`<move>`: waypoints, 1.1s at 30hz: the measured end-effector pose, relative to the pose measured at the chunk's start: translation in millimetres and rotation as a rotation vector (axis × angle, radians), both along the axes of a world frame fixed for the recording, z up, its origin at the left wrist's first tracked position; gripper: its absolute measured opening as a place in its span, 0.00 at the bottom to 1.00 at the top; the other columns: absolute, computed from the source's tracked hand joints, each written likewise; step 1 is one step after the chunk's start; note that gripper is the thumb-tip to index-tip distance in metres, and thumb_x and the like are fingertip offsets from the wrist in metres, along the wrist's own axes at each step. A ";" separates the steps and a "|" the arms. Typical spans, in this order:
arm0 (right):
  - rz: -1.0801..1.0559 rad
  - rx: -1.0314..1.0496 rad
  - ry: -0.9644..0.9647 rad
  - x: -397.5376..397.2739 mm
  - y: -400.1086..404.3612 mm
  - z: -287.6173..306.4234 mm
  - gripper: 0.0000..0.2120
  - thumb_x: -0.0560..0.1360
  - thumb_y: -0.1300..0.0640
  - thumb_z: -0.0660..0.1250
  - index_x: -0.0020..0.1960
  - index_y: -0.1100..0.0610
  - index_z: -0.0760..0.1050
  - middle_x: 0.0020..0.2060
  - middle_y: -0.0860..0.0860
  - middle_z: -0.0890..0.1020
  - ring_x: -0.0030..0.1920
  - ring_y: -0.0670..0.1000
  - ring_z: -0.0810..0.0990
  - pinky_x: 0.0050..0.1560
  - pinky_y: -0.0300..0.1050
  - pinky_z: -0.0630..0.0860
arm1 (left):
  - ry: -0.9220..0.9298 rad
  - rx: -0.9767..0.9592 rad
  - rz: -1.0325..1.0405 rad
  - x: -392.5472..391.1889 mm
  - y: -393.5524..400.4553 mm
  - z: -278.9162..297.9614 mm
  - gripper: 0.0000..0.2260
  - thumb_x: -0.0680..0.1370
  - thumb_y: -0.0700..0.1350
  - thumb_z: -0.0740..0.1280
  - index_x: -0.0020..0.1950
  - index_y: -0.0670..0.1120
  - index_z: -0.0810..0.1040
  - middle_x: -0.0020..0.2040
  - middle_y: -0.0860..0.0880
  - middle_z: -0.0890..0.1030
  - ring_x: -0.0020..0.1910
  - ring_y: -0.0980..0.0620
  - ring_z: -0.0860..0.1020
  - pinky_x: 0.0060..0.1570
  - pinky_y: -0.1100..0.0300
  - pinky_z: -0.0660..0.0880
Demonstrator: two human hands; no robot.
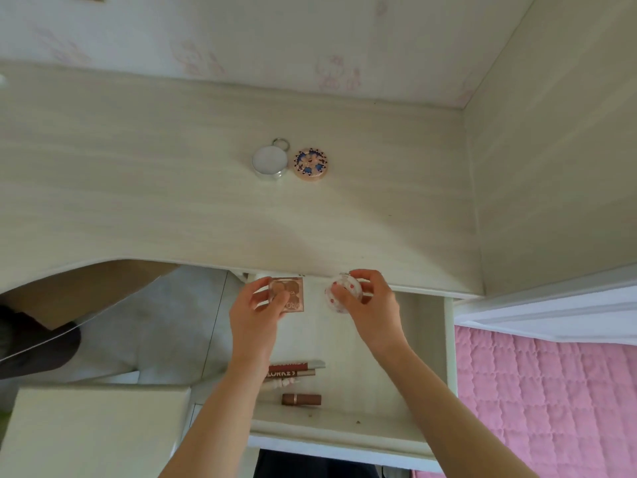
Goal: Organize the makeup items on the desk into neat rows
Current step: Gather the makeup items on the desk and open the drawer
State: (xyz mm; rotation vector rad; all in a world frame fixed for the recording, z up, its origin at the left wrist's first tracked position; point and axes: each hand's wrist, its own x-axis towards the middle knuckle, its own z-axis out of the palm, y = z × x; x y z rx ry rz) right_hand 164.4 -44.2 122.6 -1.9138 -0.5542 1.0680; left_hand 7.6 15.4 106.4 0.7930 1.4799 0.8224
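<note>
Behind the hands, sticks [296, 372] lie crosswise in the drawer [406, 439]. The left hand [256, 310] grips a square palette [291, 293]; the right hand [370, 301] grips a round case [339, 293]. Straight ahead on the desk [138, 188], two compacts [289, 162] touch side by side, the right hand slightly nearer.

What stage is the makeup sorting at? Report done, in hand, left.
Done: a white round tin and a patterned round compact sit side by side on the desk. In hand: left hand holds a square palette, right hand a round case. Left: tubes and a lipstick in the open drawer.
</note>
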 end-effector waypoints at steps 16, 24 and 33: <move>0.028 -0.031 -0.061 -5.3 125.9 -14.9 0.18 0.70 0.53 0.74 0.58 0.52 0.73 0.46 0.47 0.77 0.42 0.42 0.76 0.30 0.24 0.69 | 0.237 0.061 -0.149 7.4 121.0 -17.4 0.13 0.70 0.40 0.73 0.52 0.51 0.77 0.45 0.49 0.82 0.44 0.48 0.82 0.51 0.43 0.79; 0.067 -0.066 -0.117 -11.5 138.2 -28.2 0.18 0.70 0.53 0.74 0.58 0.52 0.75 0.51 0.49 0.79 0.49 0.48 0.77 0.41 0.32 0.72 | 0.267 0.048 -0.152 7.5 131.1 -25.4 0.13 0.71 0.39 0.72 0.51 0.51 0.77 0.41 0.54 0.82 0.43 0.53 0.82 0.52 0.45 0.79; 0.194 -0.086 -0.336 -10.8 141.2 -39.7 0.18 0.72 0.53 0.71 0.60 0.50 0.76 0.55 0.52 0.77 0.55 0.53 0.74 0.58 0.49 0.74 | 0.510 0.233 -0.343 1.6 134.8 -28.4 0.14 0.73 0.45 0.72 0.57 0.45 0.76 0.49 0.50 0.78 0.47 0.55 0.76 0.47 0.68 0.68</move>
